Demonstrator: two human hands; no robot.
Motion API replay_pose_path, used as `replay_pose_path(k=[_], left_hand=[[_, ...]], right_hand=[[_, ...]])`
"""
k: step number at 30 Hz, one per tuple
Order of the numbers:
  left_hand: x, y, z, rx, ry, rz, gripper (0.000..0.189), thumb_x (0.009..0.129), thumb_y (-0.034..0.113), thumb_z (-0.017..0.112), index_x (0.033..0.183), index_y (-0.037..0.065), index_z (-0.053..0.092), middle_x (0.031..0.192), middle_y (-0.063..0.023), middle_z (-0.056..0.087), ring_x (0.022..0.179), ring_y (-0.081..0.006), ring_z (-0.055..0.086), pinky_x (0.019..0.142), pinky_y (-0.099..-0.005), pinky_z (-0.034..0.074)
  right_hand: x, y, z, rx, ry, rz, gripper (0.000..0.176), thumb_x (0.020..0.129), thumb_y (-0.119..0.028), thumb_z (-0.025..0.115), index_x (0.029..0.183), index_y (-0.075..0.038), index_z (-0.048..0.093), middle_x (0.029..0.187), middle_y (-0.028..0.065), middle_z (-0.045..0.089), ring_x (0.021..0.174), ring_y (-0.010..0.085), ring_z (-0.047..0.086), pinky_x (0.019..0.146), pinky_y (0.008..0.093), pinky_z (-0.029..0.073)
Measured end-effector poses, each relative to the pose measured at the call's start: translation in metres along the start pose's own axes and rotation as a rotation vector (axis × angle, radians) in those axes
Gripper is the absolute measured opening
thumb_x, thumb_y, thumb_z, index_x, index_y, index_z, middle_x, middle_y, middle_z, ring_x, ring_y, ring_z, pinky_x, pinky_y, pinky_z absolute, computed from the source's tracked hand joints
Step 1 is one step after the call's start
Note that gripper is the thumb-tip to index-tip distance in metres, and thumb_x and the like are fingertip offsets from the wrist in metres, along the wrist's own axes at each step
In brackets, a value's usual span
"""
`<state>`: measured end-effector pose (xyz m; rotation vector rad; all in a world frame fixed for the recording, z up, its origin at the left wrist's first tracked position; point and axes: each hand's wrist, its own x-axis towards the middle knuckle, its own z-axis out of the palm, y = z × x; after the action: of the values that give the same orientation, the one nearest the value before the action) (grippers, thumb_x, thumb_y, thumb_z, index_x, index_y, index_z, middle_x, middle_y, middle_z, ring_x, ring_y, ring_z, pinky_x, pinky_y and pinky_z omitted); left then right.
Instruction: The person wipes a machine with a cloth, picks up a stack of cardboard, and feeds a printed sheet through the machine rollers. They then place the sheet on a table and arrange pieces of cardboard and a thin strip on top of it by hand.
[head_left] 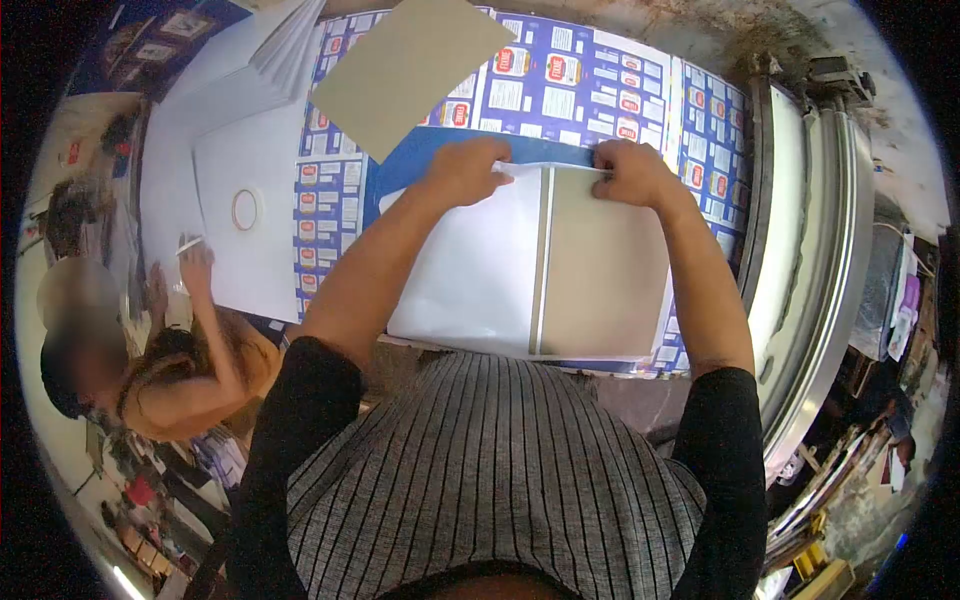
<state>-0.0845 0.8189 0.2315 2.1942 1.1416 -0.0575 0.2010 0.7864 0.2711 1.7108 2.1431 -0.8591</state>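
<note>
A large white sheet (470, 270) lies in front of me, and a grey-brown board (605, 260) covers its right part. A narrow strip with white lines runs between the white area and the board. My left hand (472, 172) is closed on the sheet's far edge, fingers curled over it. My right hand (637, 174) pinches the far edge at the board's side, thumb toward me. Beneath both lies a blue sheet (425, 150), showing along the far and left sides.
Printed blue label sheets (560, 75) cover the table. A loose grey-brown board (410, 75) lies at the back. To the left, a person's hand (195, 262) holds something thin and white by a tape roll (246, 209) on white paper (250, 270). A metal rail (835, 270) runs along the right.
</note>
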Motion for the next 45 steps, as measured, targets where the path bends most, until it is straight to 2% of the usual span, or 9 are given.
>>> replay_pose_path(k=[15, 21, 23, 25, 32, 34, 37, 40, 45], left_hand=[[-0.035, 0.005, -0.035, -0.007, 0.137, 0.167, 0.034, 0.091, 0.034, 0.071, 0.104, 0.003, 0.065, 0.103, -0.0162, 0.069, 0.096, -0.0342, 0.066, 0.082, -0.0425, 0.051], [-0.067, -0.024, -0.082, 0.039, -0.306, -0.114, 0.052, 0.081, 0.041, 0.078, 0.114, 0.003, 0.067, 0.108, -0.0187, 0.070, 0.102, -0.0316, 0.066, 0.087, -0.0397, 0.051], [-0.072, -0.032, -0.077, -0.004, -0.254, -0.131, 0.049, 0.082, 0.037, 0.079, 0.114, 0.002, 0.068, 0.108, -0.0194, 0.070, 0.101, -0.0309, 0.066, 0.087, -0.0391, 0.050], [-0.061, -0.038, -0.072, 0.053, 0.156, 0.027, 0.044, 0.084, 0.033, 0.077, 0.113, 0.001, 0.068, 0.110, -0.0194, 0.070, 0.103, -0.0306, 0.066, 0.087, -0.0388, 0.050], [-0.022, -0.043, -0.055, 0.421, 0.163, -0.128, 0.056, 0.081, 0.034, 0.078, 0.129, 0.011, 0.060, 0.125, -0.0163, 0.064, 0.116, -0.0352, 0.060, 0.101, -0.0486, 0.045], [-0.026, -0.045, -0.040, 0.577, 0.264, -0.114, 0.061, 0.081, 0.032, 0.077, 0.135, 0.013, 0.056, 0.130, -0.0159, 0.061, 0.120, -0.0346, 0.058, 0.103, -0.0503, 0.042], [-0.041, -0.043, -0.029, 0.615, 0.512, -0.058, 0.068, 0.081, 0.031, 0.076, 0.142, 0.013, 0.050, 0.137, -0.0152, 0.056, 0.122, -0.0350, 0.055, 0.104, -0.0531, 0.040], [-0.083, -0.048, -0.014, 0.193, 0.859, -0.228, 0.060, 0.082, 0.035, 0.075, 0.131, 0.006, 0.057, 0.127, -0.0174, 0.059, 0.123, -0.0365, 0.052, 0.105, -0.0521, 0.037], [-0.194, -0.086, 0.054, -0.215, 0.613, -0.840, 0.052, 0.085, 0.046, 0.075, 0.108, 0.000, 0.071, 0.116, -0.0243, 0.061, 0.116, -0.0368, 0.056, 0.100, -0.0463, 0.043]], right_hand=[[-0.053, 0.027, -0.015, 0.076, 0.091, 0.062, 0.067, 0.067, -0.041, 0.075, 0.125, -0.009, 0.066, 0.108, 0.0209, 0.072, 0.101, 0.0387, 0.068, 0.091, 0.0441, 0.054], [-0.077, 0.074, -0.017, 0.410, 0.027, 0.037, 0.044, 0.074, -0.013, 0.074, 0.116, 0.000, 0.066, 0.092, 0.0095, 0.071, 0.081, 0.0164, 0.064, 0.074, 0.0310, 0.052], [-0.077, 0.081, -0.013, 0.539, -0.004, -0.040, 0.040, 0.078, -0.012, 0.072, 0.118, -0.004, 0.068, 0.103, 0.0135, 0.073, 0.090, 0.0201, 0.068, 0.084, 0.0340, 0.053], [-0.066, 0.087, -0.015, 0.579, 0.001, -0.020, 0.038, 0.079, -0.009, 0.073, 0.116, -0.002, 0.067, 0.101, 0.0102, 0.073, 0.090, 0.0183, 0.066, 0.083, 0.0339, 0.052], [-0.020, 0.093, 0.021, 0.248, 0.209, 0.095, 0.048, 0.081, -0.011, 0.071, 0.128, -0.003, 0.063, 0.123, 0.0202, 0.067, 0.111, 0.0337, 0.065, 0.097, 0.0428, 0.051], [-0.031, 0.081, 0.035, -0.148, 0.533, 0.041, 0.050, 0.080, -0.012, 0.071, 0.128, -0.004, 0.060, 0.124, 0.0185, 0.064, 0.117, 0.0346, 0.060, 0.099, 0.0478, 0.048], [-0.030, 0.040, 0.073, -0.126, 0.858, 0.179, 0.050, 0.080, -0.017, 0.071, 0.127, -0.007, 0.059, 0.126, 0.0173, 0.061, 0.119, 0.0361, 0.056, 0.101, 0.0507, 0.044], [-0.053, -0.065, 0.113, -0.006, 0.737, -0.169, 0.056, 0.082, -0.030, 0.073, 0.132, -0.009, 0.059, 0.134, 0.0193, 0.055, 0.127, 0.0363, 0.051, 0.108, 0.0534, 0.037], [-0.052, -0.126, 0.165, 0.093, 0.652, -0.327, 0.066, 0.087, -0.050, 0.068, 0.139, -0.011, 0.055, 0.147, 0.0190, 0.046, 0.140, 0.0328, 0.039, 0.116, 0.0574, 0.027]])
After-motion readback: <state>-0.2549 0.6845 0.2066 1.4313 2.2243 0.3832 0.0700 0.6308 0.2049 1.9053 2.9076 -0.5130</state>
